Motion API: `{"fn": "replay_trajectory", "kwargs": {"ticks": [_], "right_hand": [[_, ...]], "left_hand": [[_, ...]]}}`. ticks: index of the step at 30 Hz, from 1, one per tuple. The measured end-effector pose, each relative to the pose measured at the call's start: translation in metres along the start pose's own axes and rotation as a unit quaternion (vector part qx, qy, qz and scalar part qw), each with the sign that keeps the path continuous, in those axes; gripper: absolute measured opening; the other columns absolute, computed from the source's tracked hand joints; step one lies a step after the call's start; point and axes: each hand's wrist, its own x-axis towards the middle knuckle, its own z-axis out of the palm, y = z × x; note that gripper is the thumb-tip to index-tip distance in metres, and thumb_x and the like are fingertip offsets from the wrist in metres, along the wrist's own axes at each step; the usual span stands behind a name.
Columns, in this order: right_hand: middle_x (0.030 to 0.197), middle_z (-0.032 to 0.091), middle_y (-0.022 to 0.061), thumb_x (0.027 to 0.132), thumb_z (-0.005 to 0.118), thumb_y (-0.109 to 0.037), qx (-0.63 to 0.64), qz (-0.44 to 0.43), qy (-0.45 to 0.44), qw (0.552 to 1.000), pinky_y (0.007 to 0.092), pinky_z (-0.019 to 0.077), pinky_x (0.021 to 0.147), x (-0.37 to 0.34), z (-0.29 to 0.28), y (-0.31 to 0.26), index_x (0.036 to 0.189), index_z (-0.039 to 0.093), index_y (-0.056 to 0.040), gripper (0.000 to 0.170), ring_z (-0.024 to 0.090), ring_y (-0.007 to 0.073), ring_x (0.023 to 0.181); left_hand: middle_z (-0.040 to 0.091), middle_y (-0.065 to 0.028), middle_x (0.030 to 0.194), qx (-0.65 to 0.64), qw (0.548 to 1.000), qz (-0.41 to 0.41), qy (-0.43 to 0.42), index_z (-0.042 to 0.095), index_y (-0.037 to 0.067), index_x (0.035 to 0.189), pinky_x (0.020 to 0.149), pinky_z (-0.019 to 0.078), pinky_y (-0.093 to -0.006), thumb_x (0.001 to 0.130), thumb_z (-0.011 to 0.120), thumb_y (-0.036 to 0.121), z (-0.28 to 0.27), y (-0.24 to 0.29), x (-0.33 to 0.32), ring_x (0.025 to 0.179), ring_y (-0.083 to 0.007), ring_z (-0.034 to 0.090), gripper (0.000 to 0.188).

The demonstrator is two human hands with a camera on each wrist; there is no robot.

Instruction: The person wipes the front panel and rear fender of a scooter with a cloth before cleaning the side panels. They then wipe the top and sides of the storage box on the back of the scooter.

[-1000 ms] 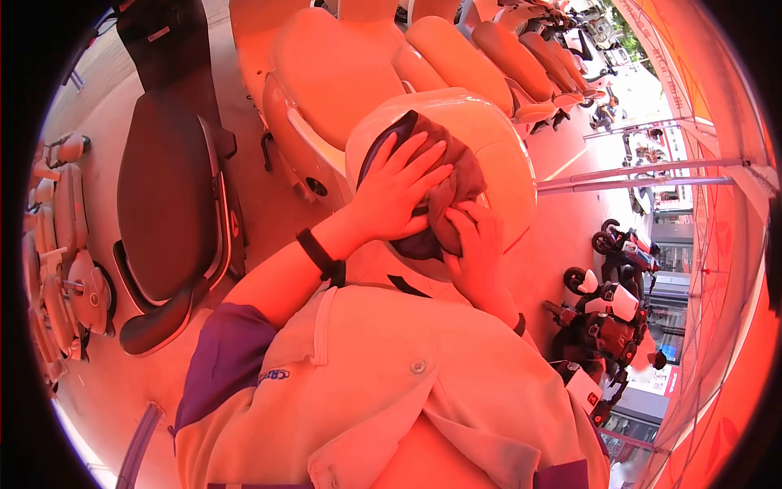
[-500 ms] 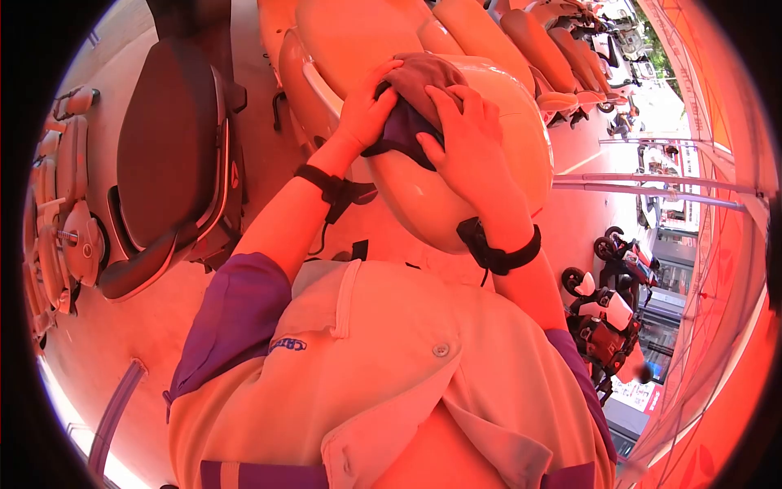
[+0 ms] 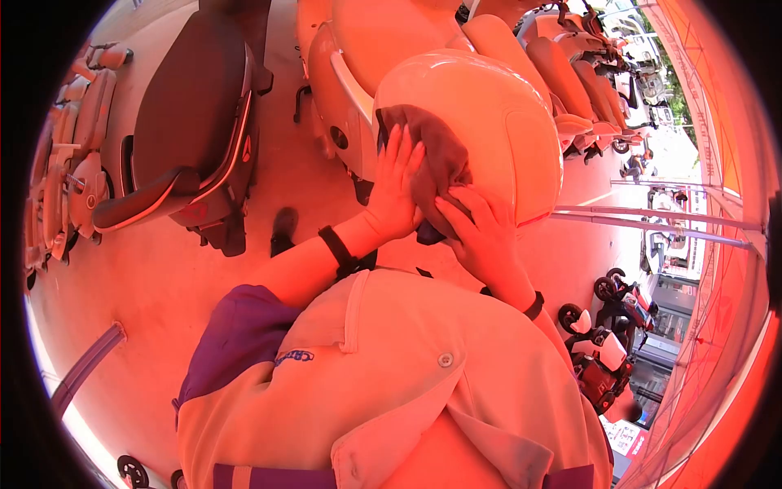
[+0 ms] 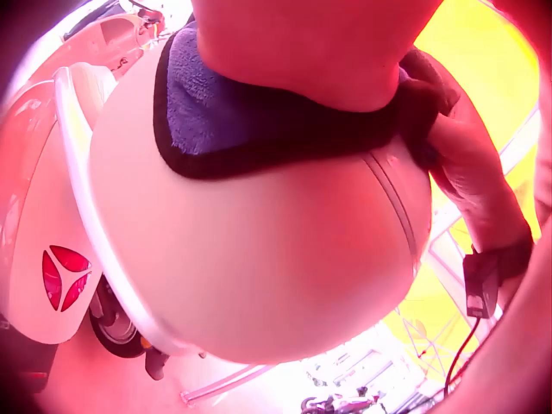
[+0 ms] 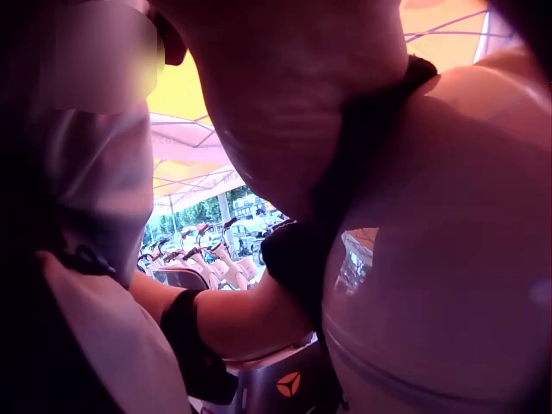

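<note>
A dark plush cloth [image 3: 436,147] with a black border lies bunched over the near side of a glossy rounded case [image 3: 505,122] behind a scooter seat. My left hand [image 3: 393,191] rests on the cloth's left part with its fingers straight. At the cloth's near right edge, my right hand [image 3: 485,232] grips a fold with bent fingers. In the left wrist view the cloth [image 4: 250,129] shows its purple-blue pile under the left hand [image 4: 302,52], flat on the case's smooth wall [image 4: 259,259]. The right wrist view shows the cloth [image 5: 354,147] dark beneath the right hand.
A scooter with a dark seat [image 3: 195,90] stands to the left. More scooters line up beyond the case, with light seats [image 3: 562,73]. On the right are metal tent poles [image 3: 652,220] and parked motorbikes [image 3: 603,350].
Both hands have moved over the case with the cloth, up to its far side and back to the near side. The left fingers, bent around the cloth half a second ago, now lie straight.
</note>
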Motion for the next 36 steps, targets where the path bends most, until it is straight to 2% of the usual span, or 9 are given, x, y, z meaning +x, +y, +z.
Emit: {"fn": "replay_trajectory", "kwargs": {"ticks": [6, 9, 12, 15, 18, 23, 26, 29, 36], "right_hand": [[0.12, 0.061, -0.0008, 0.07, 0.073, -0.009, -0.009, -0.033, 0.064, 0.997, 0.0383, 0.0448, 0.09, -0.046, 0.007, 0.012, 0.106, 0.071, -0.0155, 0.037, 0.054, 0.0223, 0.114], [0.118, 0.063, 0.0014, 0.066, 0.072, -0.004, 0.014, -0.014, 0.064, 0.998, 0.0403, 0.0453, 0.091, -0.029, -0.003, 0.01, 0.106, 0.07, -0.0134, 0.041, 0.055, 0.0253, 0.112], [0.12, 0.062, 0.0039, 0.061, 0.071, 0.001, 0.054, 0.081, 0.1, 0.99, 0.042, 0.0455, 0.092, -0.004, -0.013, 0.009, 0.108, 0.069, -0.0117, 0.049, 0.055, 0.0282, 0.112], [0.122, 0.061, 0.0056, 0.059, 0.071, 0.005, 0.082, 0.144, 0.085, 0.982, 0.0435, 0.045, 0.095, 0.004, -0.023, 0.012, 0.111, 0.068, -0.0108, 0.054, 0.055, 0.0307, 0.113], [0.123, 0.06, 0.0064, 0.06, 0.07, 0.006, 0.061, 0.091, 0.07, 0.991, 0.0431, 0.0447, 0.096, -0.013, -0.02, 0.023, 0.111, 0.069, -0.0117, 0.054, 0.054, 0.0318, 0.113], [0.123, 0.059, 0.0071, 0.061, 0.068, 0.007, 0.059, 0.088, 0.111, 0.988, 0.0425, 0.0441, 0.097, -0.037, -0.004, 0.015, 0.111, 0.069, -0.0131, 0.053, 0.052, 0.0332, 0.114], [0.121, 0.059, 0.0069, 0.061, 0.068, 0.006, 0.047, 0.11, 0.098, 0.988, 0.0423, 0.0441, 0.096, -0.018, -0.004, 0.009, 0.11, 0.07, -0.0136, 0.053, 0.052, 0.033, 0.114], [0.12, 0.059, 0.0067, 0.061, 0.068, 0.005, 0.041, 0.116, 0.084, 0.989, 0.0423, 0.0441, 0.095, 0.014, -0.007, 0.004, 0.109, 0.07, -0.0137, 0.052, 0.052, 0.033, 0.114], [0.119, 0.059, 0.0055, 0.059, 0.072, 0.002, 0.03, 0.056, 0.088, 0.994, 0.0416, 0.0445, 0.095, -0.021, -0.001, 0.018, 0.108, 0.07, -0.0142, 0.051, 0.053, 0.0302, 0.113]], "left_hand": [[0.03, -0.0307, 0.154, -0.003, 0.98, 0.117, -0.161, 0.038, -0.006, 0.143, 0.11, 0.0314, -0.0633, 0.066, 0.073, 0.016, -0.011, 0.029, -0.053, 0.145, -0.0498, 0.025, 0.087], [0.036, -0.031, 0.149, -0.005, 0.982, 0.121, -0.143, 0.044, -0.007, 0.138, 0.11, 0.0349, -0.0595, 0.067, 0.072, 0.013, -0.014, 0.031, -0.047, 0.144, -0.05, 0.027, 0.079], [0.039, -0.0301, 0.148, -0.013, 0.998, -0.036, -0.046, 0.045, -0.007, 0.138, 0.111, 0.0356, -0.0551, 0.069, 0.07, 0.011, -0.017, 0.041, -0.003, 0.143, -0.0501, 0.03, 0.076], [0.039, -0.0306, 0.147, 0.034, 0.998, -0.053, 0.001, 0.045, -0.006, 0.139, 0.111, 0.0358, -0.0522, 0.07, 0.069, 0.01, -0.009, 0.033, 0.007, 0.141, -0.0509, 0.032, 0.076], [0.042, -0.0284, 0.145, 0.037, 0.998, -0.032, -0.048, 0.047, -0.003, 0.14, 0.11, 0.0363, -0.0542, 0.066, 0.073, 0.015, -0.014, 0.04, -0.018, 0.14, -0.0483, 0.036, 0.08], [0.049, -0.0257, 0.139, 0.061, 0.993, -0.001, -0.103, 0.049, -0.005, 0.137, 0.112, 0.0317, -0.0569, 0.062, 0.075, 0.016, -0.025, 0.05, -0.044, 0.138, -0.0464, 0.04, 0.082], [0.049, -0.0249, 0.139, 0.048, 0.994, -0.055, -0.076, 0.044, -0.004, 0.141, 0.113, 0.031, -0.0558, 0.065, 0.077, 0.015, -0.032, 0.047, -0.02, 0.135, -0.0459, 0.043, 0.085], [0.051, -0.0247, 0.136, 0.026, 0.991, -0.131, 0.012, 0.035, -0.004, 0.146, 0.113, 0.0305, -0.0568, 0.069, 0.078, 0.015, -0.023, 0.019, 0.01, 0.132, -0.0451, 0.045, 0.09], [0.032, -0.0305, 0.148, 0.01, 0.996, -0.063, -0.057, 0.046, -0.007, 0.137, 0.109, 0.0376, -0.0557, 0.065, 0.079, 0.006, -0.021, 0.037, -0.029, 0.134, -0.0502, 0.038, 0.08]]}}
